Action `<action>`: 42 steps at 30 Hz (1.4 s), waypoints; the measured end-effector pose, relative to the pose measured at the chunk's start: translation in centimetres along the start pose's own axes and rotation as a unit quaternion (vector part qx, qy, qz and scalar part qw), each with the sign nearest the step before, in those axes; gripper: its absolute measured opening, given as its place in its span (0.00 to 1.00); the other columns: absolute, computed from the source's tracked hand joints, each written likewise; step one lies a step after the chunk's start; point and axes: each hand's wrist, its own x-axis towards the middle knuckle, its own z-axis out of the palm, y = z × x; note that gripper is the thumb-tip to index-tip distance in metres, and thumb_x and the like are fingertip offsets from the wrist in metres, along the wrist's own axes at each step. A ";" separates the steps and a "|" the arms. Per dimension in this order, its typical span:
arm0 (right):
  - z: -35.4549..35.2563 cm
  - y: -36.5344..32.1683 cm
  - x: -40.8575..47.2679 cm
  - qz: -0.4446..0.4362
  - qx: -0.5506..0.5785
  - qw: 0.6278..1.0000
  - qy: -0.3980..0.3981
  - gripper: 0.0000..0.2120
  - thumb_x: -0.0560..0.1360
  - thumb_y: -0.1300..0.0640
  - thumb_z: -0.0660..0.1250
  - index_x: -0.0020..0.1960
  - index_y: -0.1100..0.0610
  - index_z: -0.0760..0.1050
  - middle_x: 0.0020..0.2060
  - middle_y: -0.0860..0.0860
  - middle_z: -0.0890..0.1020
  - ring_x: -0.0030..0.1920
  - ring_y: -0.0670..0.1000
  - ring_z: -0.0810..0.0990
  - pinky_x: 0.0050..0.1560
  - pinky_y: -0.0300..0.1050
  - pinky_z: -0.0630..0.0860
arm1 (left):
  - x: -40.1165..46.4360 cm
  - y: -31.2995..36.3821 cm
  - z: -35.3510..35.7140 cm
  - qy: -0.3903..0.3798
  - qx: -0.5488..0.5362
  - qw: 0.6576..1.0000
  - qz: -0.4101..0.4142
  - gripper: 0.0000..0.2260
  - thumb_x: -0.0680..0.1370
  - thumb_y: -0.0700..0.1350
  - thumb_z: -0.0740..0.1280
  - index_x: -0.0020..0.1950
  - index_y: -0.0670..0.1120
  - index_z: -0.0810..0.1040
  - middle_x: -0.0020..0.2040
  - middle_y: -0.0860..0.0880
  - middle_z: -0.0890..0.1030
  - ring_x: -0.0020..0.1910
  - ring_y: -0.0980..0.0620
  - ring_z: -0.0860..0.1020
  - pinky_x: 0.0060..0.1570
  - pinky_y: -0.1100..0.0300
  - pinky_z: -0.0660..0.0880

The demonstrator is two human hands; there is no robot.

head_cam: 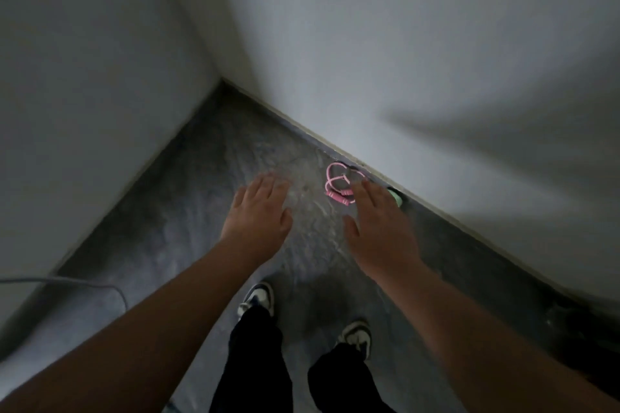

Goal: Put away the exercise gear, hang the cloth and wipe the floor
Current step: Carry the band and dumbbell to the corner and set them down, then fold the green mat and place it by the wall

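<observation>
Pink band [339, 185] lies against the wall [436, 60]; left hand [261, 211] and right hand [379, 228] hover spread, empty. Loops could tangle if snatched.

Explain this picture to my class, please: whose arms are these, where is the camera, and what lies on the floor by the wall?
There is no machine here. A person wears one wide-angle camera on the head, so you look down along their two bare arms to their own shoes and dark trousers.

The left hand and the right hand both reach forward with fingers straight and spread. Neither holds anything.

On the grey floor, close to where it meets the white wall, lies a pink looped exercise band with ribbed handles. Just beyond the right hand a small green object peeks out; most of it is hidden, so I cannot say what it is. A grey cable runs in from the left edge.

The picture is dim and slightly blurred, and the wide lens bends the walls.
</observation>
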 end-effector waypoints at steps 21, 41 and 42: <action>-16.7 -32.2 -30.8 -0.430 -0.065 0.901 -0.003 0.31 0.77 0.47 0.57 0.78 0.55 0.58 0.76 0.57 0.61 0.76 0.60 0.57 0.73 0.60 0.59 | -54.3 -1.2 -23.5 0.243 -0.069 0.900 -0.356 0.28 0.80 0.56 0.55 0.78 0.53 0.52 0.79 0.47 0.55 0.78 0.46 0.50 0.75 0.45 0.51; -3.2 -49.1 -57.4 -0.728 -0.095 0.650 -0.199 0.31 0.75 0.47 0.56 0.76 0.56 0.61 0.74 0.60 0.65 0.74 0.61 0.61 0.72 0.58 0.60 | -90.4 2.1 -12.7 0.240 -0.129 0.638 -0.721 0.30 0.77 0.55 0.56 0.78 0.53 0.53 0.79 0.46 0.57 0.78 0.44 0.52 0.75 0.45 0.50; -2.7 -49.8 -58.4 -0.739 -0.100 0.634 -0.206 0.31 0.75 0.47 0.55 0.76 0.56 0.60 0.74 0.60 0.65 0.74 0.61 0.61 0.73 0.58 0.60 | -91.3 2.3 -12.6 0.247 -0.139 0.617 -0.734 0.30 0.77 0.54 0.56 0.78 0.53 0.53 0.79 0.46 0.56 0.78 0.44 0.52 0.75 0.45 0.50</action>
